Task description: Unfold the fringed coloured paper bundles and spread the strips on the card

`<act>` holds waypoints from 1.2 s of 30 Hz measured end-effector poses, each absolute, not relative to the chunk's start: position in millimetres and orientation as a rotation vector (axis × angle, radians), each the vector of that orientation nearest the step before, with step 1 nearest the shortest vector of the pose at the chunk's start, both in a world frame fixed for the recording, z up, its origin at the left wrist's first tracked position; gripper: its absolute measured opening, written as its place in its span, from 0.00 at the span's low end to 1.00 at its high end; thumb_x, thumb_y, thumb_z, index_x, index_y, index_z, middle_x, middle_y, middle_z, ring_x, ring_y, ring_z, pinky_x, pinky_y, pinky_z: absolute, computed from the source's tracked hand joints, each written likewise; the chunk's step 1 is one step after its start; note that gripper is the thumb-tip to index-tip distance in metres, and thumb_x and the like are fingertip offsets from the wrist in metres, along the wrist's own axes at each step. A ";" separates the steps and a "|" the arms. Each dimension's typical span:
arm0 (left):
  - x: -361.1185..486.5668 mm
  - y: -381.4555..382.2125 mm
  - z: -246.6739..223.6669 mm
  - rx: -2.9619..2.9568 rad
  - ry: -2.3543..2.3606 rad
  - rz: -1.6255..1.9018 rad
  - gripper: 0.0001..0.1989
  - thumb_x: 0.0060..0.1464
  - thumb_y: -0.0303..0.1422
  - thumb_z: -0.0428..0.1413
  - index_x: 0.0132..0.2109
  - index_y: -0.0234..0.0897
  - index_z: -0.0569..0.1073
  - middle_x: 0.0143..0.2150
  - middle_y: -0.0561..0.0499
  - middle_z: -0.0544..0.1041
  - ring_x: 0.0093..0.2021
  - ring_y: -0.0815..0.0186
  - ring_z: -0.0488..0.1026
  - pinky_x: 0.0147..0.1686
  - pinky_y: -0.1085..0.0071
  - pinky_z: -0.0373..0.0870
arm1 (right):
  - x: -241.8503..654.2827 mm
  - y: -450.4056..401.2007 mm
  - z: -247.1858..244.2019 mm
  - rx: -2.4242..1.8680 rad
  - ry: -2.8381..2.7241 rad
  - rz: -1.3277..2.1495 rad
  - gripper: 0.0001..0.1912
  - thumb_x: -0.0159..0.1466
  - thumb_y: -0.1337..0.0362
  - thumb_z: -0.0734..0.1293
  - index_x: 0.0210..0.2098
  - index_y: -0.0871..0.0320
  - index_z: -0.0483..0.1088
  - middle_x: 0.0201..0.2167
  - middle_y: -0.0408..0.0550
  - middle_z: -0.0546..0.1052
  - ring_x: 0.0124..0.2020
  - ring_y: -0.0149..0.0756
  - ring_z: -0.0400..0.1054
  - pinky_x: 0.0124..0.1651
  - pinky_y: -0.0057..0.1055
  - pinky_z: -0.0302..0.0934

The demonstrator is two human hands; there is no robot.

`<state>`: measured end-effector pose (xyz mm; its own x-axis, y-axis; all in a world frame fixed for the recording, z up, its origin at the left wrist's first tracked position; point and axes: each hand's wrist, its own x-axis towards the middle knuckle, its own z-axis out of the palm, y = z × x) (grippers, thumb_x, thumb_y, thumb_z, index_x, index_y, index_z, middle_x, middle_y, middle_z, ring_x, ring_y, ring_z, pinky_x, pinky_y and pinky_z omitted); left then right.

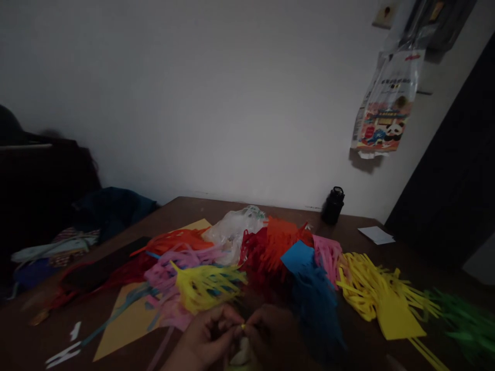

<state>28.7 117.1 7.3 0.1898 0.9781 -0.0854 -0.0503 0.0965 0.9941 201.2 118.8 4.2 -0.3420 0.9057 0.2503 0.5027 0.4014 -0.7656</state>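
My left hand (211,335) and my right hand (273,335) meet at the front of the table, fingertips pinched together. Between them shows a tiny yellow piece (243,326), too small to make out further. Just below the fingers is a pale, blurred thing (242,354), mostly hidden. Beyond my left hand lies a bunch of yellow paper strips (207,286) over pink strips (181,268). A blue fringed bunch (315,293) with an uncut flat end lies behind my right hand.
Red-orange fringe (276,245), a clear plastic bag (234,229) and an orange sheet (124,324) lie on the brown table (181,206). Yellow fringe (386,293) and green strips (464,322) lie right. A black bottle-like object (333,206) stands behind; white scraps (64,355) lie front left.
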 end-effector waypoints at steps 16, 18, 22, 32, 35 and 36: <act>14.8 116.3 8.4 1.784 1.194 1.035 0.12 0.51 0.44 0.59 0.32 0.42 0.83 0.27 0.48 0.80 0.28 0.61 0.75 0.29 0.73 0.68 | 192.0 123.9 -11.0 -1.161 -1.776 1.123 0.16 0.63 0.53 0.63 0.30 0.59 0.73 0.20 0.42 0.70 0.20 0.31 0.66 0.23 0.25 0.59; 16.2 114.5 8.9 1.690 1.175 1.023 0.13 0.50 0.45 0.60 0.34 0.41 0.82 0.27 0.49 0.80 0.26 0.62 0.74 0.27 0.73 0.68 | 192.7 124.8 -9.6 -1.144 -1.677 1.213 0.16 0.60 0.53 0.64 0.28 0.60 0.72 0.17 0.40 0.67 0.16 0.28 0.61 0.19 0.23 0.55; 19.6 111.5 15.5 1.516 1.188 0.989 0.17 0.48 0.48 0.60 0.29 0.38 0.77 0.21 0.52 0.75 0.22 0.65 0.71 0.24 0.75 0.66 | 192.8 125.5 -6.1 -1.101 -1.485 1.293 0.14 0.55 0.55 0.67 0.26 0.61 0.71 0.15 0.39 0.65 0.15 0.26 0.57 0.18 0.22 0.51; 18.8 114.0 3.8 1.838 1.267 1.112 0.14 0.51 0.40 0.54 0.25 0.36 0.75 0.21 0.51 0.73 0.23 0.67 0.69 0.23 0.77 0.63 | 189.5 125.3 -9.0 -1.130 -1.517 1.218 0.14 0.52 0.54 0.66 0.25 0.61 0.72 0.17 0.42 0.68 0.18 0.29 0.60 0.21 0.23 0.53; 19.5 115.2 4.4 1.863 1.272 1.148 0.12 0.48 0.37 0.54 0.23 0.36 0.74 0.21 0.51 0.72 0.22 0.67 0.69 0.23 0.77 0.63 | 189.2 126.3 -16.4 -1.115 -1.541 1.159 0.13 0.54 0.55 0.67 0.25 0.60 0.73 0.17 0.42 0.69 0.18 0.29 0.61 0.22 0.24 0.54; 19.8 115.4 5.5 1.858 1.275 1.145 0.11 0.47 0.37 0.54 0.23 0.36 0.74 0.20 0.51 0.72 0.22 0.67 0.69 0.23 0.77 0.63 | 189.2 126.3 -17.9 -1.110 -1.553 1.136 0.12 0.54 0.56 0.67 0.26 0.60 0.73 0.17 0.42 0.70 0.19 0.29 0.62 0.23 0.24 0.55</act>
